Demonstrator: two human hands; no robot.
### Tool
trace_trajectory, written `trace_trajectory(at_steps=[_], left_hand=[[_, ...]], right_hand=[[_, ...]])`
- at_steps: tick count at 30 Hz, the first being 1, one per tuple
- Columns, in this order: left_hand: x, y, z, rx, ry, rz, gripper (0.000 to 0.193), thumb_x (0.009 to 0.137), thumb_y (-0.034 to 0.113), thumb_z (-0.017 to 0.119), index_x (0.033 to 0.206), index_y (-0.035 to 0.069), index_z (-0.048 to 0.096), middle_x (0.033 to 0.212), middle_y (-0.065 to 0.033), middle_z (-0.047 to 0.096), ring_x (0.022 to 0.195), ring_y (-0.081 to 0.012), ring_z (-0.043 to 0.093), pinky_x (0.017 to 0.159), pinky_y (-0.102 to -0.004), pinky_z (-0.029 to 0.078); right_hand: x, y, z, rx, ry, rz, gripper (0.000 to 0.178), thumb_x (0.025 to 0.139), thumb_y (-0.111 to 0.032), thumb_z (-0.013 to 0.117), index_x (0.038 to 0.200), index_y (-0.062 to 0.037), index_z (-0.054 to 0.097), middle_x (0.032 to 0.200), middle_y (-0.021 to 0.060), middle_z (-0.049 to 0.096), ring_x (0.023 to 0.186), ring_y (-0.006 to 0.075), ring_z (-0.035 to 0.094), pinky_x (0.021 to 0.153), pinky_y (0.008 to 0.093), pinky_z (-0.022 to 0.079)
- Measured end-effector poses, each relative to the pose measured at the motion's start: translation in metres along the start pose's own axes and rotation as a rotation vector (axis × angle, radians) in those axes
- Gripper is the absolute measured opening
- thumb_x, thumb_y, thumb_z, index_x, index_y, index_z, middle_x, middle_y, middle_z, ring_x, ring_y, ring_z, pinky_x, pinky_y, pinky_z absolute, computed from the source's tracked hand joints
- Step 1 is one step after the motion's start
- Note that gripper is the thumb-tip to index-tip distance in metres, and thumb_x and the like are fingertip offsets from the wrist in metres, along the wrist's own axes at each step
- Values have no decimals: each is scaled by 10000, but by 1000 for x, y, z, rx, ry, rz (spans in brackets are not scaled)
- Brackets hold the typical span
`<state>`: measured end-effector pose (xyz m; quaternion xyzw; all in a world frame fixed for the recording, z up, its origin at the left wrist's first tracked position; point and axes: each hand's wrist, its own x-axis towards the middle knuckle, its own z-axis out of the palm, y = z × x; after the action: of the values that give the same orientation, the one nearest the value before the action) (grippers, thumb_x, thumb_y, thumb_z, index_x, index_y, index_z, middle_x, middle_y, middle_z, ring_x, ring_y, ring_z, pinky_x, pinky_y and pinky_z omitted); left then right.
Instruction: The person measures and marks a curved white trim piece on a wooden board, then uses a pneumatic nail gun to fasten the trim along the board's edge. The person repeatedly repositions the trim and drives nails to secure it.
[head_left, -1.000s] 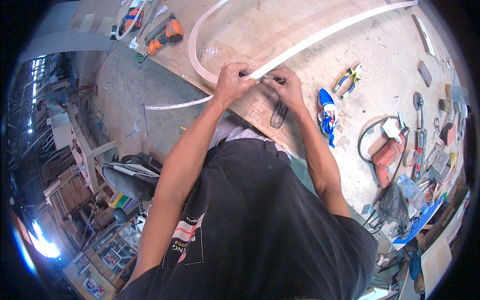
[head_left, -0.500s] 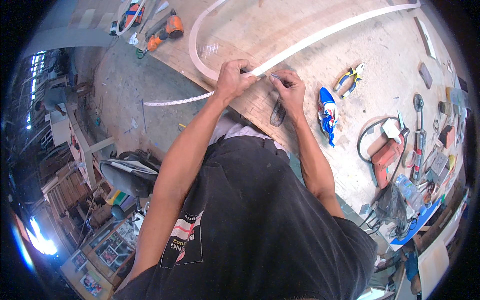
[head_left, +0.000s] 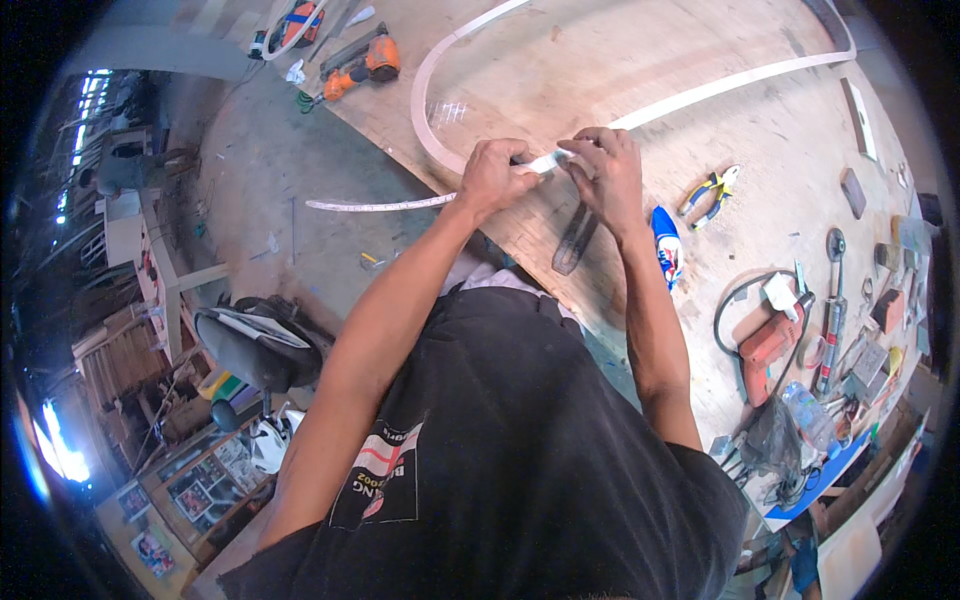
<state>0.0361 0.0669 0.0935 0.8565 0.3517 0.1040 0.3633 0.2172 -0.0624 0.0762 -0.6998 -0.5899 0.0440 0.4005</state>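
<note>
A long pale, flexible strip (head_left: 700, 97) curves in a wide loop over the wooden worktable (head_left: 600, 285). One end passes left beyond the table edge and hangs over the floor. My left hand (head_left: 492, 180) is closed round the strip near that edge. Just to its right, my right hand (head_left: 612, 178) pinches the same strip between thumb and fingers, and a short white stretch shows between the two hands. A dark flat bar (head_left: 573, 245) lies below my right hand, partly covered by it. Any smaller thing in my right fingertips is hidden.
Right of my right arm lie a crumpled blue-and-white packet (head_left: 666, 245), yellow-and-blue pliers (head_left: 712, 195) and a red power drill (head_left: 770, 350). An orange nail gun (head_left: 365, 68) rests at the far left. Small tools and blocks crowd the right edge; a motorcycle seat (head_left: 255, 345) stands left.
My right hand has moved from just above the table onto the strip beside my left hand. The view has shifted a little, so more of the dark bar shows.
</note>
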Motion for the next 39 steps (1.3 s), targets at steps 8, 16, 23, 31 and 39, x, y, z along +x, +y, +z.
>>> trace_trajectory(at_steps=[8, 16, 23, 31, 39], left_hand=[[0, 0, 0, -19, 13, -17, 263, 722, 182, 879, 871, -7, 772, 785, -198, 738, 725, -321, 733, 719, -407, 560], [2, -8, 2, -4, -14, 6, 285, 760, 205, 897, 910, -7, 781, 800, -160, 758, 746, -169, 708, 700, -369, 539], [0, -6, 2, 24, -19, 18, 260, 772, 174, 881, 925, -8, 774, 797, -144, 756, 745, -163, 700, 698, -361, 539], [-1, -9, 1, 18, -32, 10, 240, 781, 153, 867, 927, -14, 774, 845, -142, 779, 781, -155, 713, 730, -349, 554], [-2, -11, 4, -14, 1, 5, 256, 754, 175, 858, 902, -8, 757, 829, -206, 750, 751, -298, 741, 725, -406, 565]], right_hand=[[0, 13, 1, 142, 88, -21, 186, 800, -130, 877, 951, -72, 785, 971, 48, 724, 830, 232, 677, 692, 367, 536], [-42, 41, 72, 962, -138, 516, 294, 862, -149, 873, 1068, 43, 789, 819, 53, 744, 799, 142, 683, 696, 306, 550], [-27, 46, 83, 964, -292, 502, 199, 886, -119, 838, 1030, 17, 817, 891, 55, 783, 825, 119, 667, 785, 312, 546], [-33, 48, 92, 979, -286, 508, 157, 898, -105, 819, 1007, 9, 825, 894, 32, 785, 820, 96, 650, 778, 307, 539], [-34, 47, 95, 985, -241, 470, 133, 908, -90, 807, 994, 9, 827, 877, 33, 786, 810, 99, 657, 765, 310, 541]])
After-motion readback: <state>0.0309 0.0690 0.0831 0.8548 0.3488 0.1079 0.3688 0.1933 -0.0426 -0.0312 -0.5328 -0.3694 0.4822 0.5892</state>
